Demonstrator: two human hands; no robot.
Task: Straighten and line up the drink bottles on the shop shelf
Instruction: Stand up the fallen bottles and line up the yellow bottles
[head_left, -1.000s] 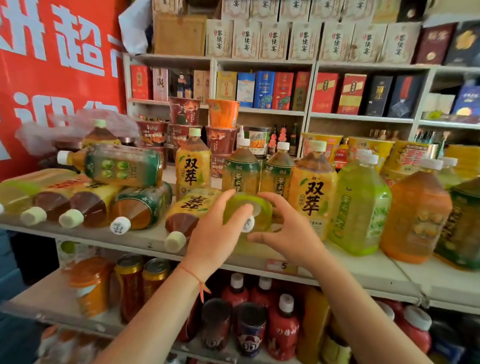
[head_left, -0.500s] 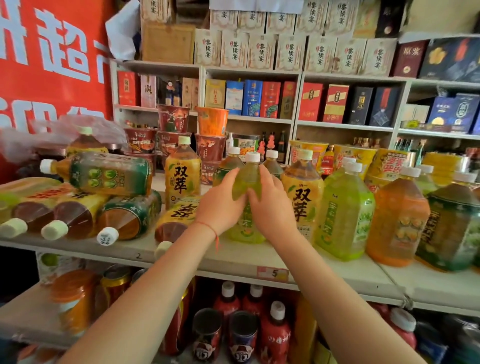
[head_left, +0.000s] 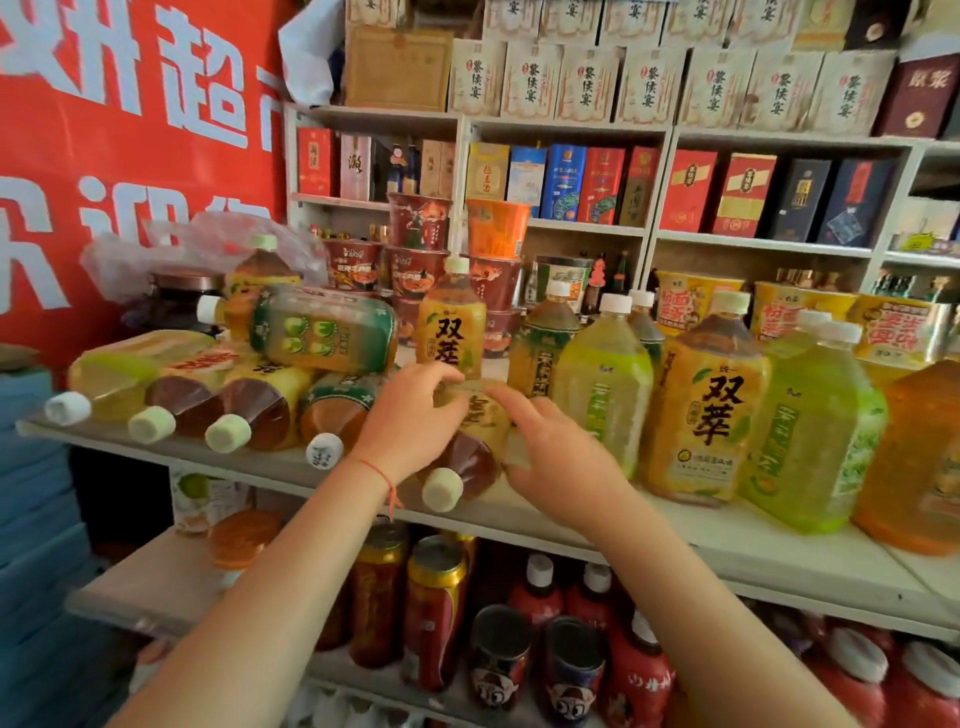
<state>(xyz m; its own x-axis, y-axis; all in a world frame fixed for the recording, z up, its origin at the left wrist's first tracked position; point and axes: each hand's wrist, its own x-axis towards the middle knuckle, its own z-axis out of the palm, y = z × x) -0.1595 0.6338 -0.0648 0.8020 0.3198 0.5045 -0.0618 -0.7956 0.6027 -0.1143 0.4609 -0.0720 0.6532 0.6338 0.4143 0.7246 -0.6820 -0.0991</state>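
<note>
A yellow-labelled tea bottle (head_left: 470, 447) lies on its side on the shelf (head_left: 727, 551), its cap pointing at me. My left hand (head_left: 410, 421) grips its left side with curled fingers. My right hand (head_left: 550, 457) holds its right side, index finger laid across the label. Just to the right a pale green bottle (head_left: 602, 384) stands upright, followed by a big yellow bottle (head_left: 706, 405), a green bottle (head_left: 810, 431) and an orange bottle (head_left: 914, 457). To the left several bottles (head_left: 254, 410) lie in a row, caps forward, with one more bottle (head_left: 322, 338) lying on top.
A small yellow bottle (head_left: 452, 332) and a dark green bottle (head_left: 540, 353) stand behind my hands. Instant noodle cups (head_left: 415, 244) are stacked further back. Cans (head_left: 436, 597) and red bottles (head_left: 639, 670) fill the lower shelf. A red banner (head_left: 130, 130) hangs at the left.
Both hands tipped the pale green bottle from lying to upright, released it, then moved left and down onto the lying yellow-labelled tea bottle.
</note>
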